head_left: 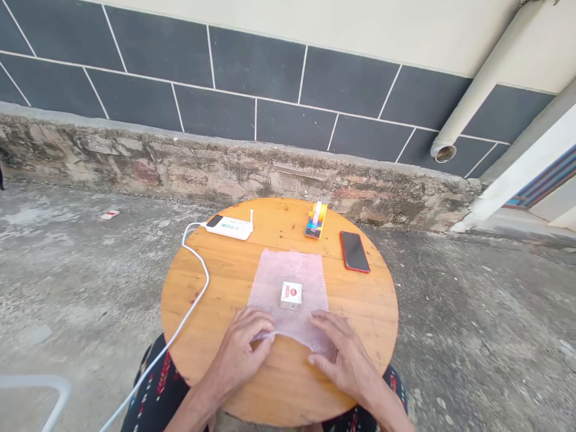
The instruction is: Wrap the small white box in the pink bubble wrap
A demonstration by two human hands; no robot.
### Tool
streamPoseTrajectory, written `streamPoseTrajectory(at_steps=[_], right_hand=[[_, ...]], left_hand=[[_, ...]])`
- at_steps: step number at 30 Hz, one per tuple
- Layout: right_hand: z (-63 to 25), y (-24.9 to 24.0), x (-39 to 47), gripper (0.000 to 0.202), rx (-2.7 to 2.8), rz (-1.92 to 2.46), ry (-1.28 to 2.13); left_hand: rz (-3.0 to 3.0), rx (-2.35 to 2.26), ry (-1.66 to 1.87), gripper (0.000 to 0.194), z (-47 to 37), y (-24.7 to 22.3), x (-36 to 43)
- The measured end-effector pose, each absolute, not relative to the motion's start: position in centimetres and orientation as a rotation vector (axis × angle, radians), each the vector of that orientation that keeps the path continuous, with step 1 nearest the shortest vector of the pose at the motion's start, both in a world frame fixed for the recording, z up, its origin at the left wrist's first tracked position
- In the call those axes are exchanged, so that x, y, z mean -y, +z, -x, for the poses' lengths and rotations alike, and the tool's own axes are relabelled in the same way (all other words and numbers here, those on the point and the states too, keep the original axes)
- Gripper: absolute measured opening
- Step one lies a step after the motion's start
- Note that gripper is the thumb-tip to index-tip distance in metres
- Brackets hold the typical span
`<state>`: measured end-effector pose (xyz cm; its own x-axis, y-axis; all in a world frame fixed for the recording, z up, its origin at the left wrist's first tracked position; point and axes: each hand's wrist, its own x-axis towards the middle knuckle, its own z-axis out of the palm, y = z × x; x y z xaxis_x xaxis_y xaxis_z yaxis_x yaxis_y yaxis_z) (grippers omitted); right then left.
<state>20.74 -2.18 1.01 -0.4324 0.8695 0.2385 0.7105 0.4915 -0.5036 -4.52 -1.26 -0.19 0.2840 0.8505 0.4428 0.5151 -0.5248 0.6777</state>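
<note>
A thin, pinkish see-through sheet (274, 276), its surface textured like bubble wrap, lies spread on the round wooden table. On it stands a small white box (291, 295) with red print on top. My left hand (246, 339) is at the sheet's near left corner, thumb and fingers pinched on its edge, which lifts slightly there. Over the near right corner rests my right hand (337, 351), fingers stretched out and thumb apart, touching the sheet without gripping it. The box sits just beyond both hands, touched by neither.
A white device (229, 227) with a cable (197, 300) is at the table's (369, 312) back left. At the back stands a yellow and blue tape dispenser (316, 220). A phone with a red edge (355, 252) lies on the right. A stone-based wall (202, 168) rises behind.
</note>
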Motion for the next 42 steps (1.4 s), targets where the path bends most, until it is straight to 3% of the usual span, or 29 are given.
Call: streamPoseTrajectory(at_steps=[6,17,26,36,42], right_hand=[[-21.0,0.6,1.2,0.014,2.059,1.278,0.453],[-19.9,1.6,-2.0,0.026,1.649,1.234,0.818],[-19.3,1.6,-3.5,0.028,1.489,1.268,0.807],[-19.8,-0.7,-3.6,0.035,1.557,1.514,0.554],[-19.6,-0.7,-3.5,0.034,1.596,1.546,0.504]], left_hand=[[-2.04,-1.369,1.105,0.012,3.9,1.2,0.3],[-1.633,-1.479,1.092,0.019,4.1,2.6,-2.2],[-1.552,-1.565,1.093,0.023,3.2,1.9,-4.5],[-1.614,-1.7,1.115,0.021,3.1,0.8,-5.0],[-1.943,-1.775,1.504,0.018,2.5,1.8,-2.7]])
